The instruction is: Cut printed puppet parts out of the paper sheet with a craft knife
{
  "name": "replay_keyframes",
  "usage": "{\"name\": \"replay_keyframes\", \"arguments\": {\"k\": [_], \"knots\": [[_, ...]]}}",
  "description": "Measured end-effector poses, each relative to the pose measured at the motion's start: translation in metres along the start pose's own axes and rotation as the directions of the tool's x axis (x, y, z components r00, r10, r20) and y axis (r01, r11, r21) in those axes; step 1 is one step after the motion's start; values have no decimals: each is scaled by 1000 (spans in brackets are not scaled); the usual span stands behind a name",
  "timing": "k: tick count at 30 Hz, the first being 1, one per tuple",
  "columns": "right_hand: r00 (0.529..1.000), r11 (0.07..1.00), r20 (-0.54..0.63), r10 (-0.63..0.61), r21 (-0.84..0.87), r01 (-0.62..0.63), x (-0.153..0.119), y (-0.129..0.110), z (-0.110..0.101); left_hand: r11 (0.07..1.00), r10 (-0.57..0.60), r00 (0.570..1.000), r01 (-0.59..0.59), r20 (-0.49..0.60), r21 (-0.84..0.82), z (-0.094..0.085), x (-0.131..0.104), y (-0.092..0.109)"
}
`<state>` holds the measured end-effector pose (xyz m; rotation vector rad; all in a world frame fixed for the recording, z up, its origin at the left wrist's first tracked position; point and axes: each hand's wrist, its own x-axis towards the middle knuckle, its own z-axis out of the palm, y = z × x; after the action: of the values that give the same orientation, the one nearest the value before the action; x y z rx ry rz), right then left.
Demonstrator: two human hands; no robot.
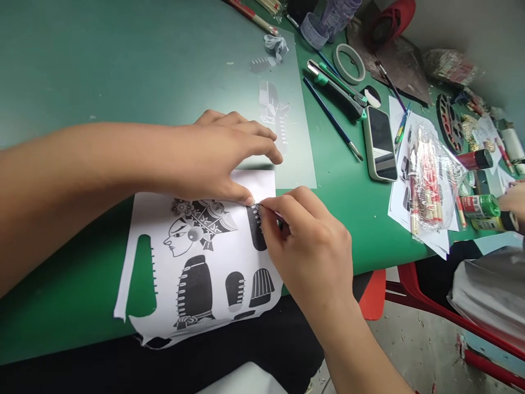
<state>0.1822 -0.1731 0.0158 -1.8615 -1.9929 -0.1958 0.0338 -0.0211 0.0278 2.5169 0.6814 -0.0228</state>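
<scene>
Head view: a printed paper (223,249) is laid on the green table (74,65), directly before the person, its near edge curled at the table's rim. A profile with a headdress and several dark shapes are printed on it, and the green is shown through a long cut-out at its left. By the left hand (209,156), palm down with fingers spread, nothing is grasped; its thumb is set on the paper's far part, and its fingers are extended toward a clear film (301,164). In the right hand (314,235), a thin tool (280,218) is pinched between thumb and fingers, its tip held at a dark shape near the paper's right edge, just beside the left thumb. Beyond the right hand, a brush (333,119), a cutter (338,90) and a phone (380,145) are laid. Farther right, a clear bag (429,180) is set on printed sheets (400,213).
</scene>
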Motion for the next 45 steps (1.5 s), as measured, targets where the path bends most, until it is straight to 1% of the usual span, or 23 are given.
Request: {"name": "replay_keyframes", "arguments": {"k": [3,7,14,16,21,22,24,26,29,31,32,35,38,42,45], "knots": [[1000,999,0,-17,-49,17,-2,-3,0,1000,-7,1000,7,7,-2,-1,0,1],[1000,998,-22,8,-63,-10,-4,-6,2,999,-26,999,27,35,-27,-2,-1,3],[998,997,-60,25,-77,-29,-4,-7,5,999,-6,1000,6,-13,-48,0,-1,0],[998,998,-57,24,-56,-27,-3,-6,4,999,-5,1000,4,-24,-42,4,1,-2],[999,996,-43,25,83,-21,-2,0,1,999,2,996,-5,-90,-34,17,10,-11],[999,996,-46,10,92,-6,-2,2,0,999,7,996,-10,-94,-37,19,11,-12],[998,994,-42,-56,91,60,1,11,-1,999,19,995,-23,-96,-47,20,12,-13],[983,979,-34,-180,92,182,5,22,0,998,23,995,-28,-98,-48,18,10,-12],[928,921,-63,-368,108,373,12,39,4,999,20,999,-22,-47,-27,11,4,-6],[898,891,-97,-429,121,438,15,47,8,1000,13,1000,-13,-7,-13,8,1,-3],[890,882,-110,-443,125,454,16,49,10,1000,15,1000,-15,-8,-12,7,0,-3],[874,866,-115,-472,122,484,19,51,13,999,33,998,-34,-60,-23,10,-2,-4],[874,868,-101,-476,110,485,21,51,13,998,52,995,-54,-87,-25,13,-3,-4],[872,865,-80,-484,104,490,22,51,12,1000,1,998,0,-65,10,10,-3,0],[870,864,-80,-486,105,492,22,51,12,1000,-23,1000,23,-17,12,8,-2,1]]}}
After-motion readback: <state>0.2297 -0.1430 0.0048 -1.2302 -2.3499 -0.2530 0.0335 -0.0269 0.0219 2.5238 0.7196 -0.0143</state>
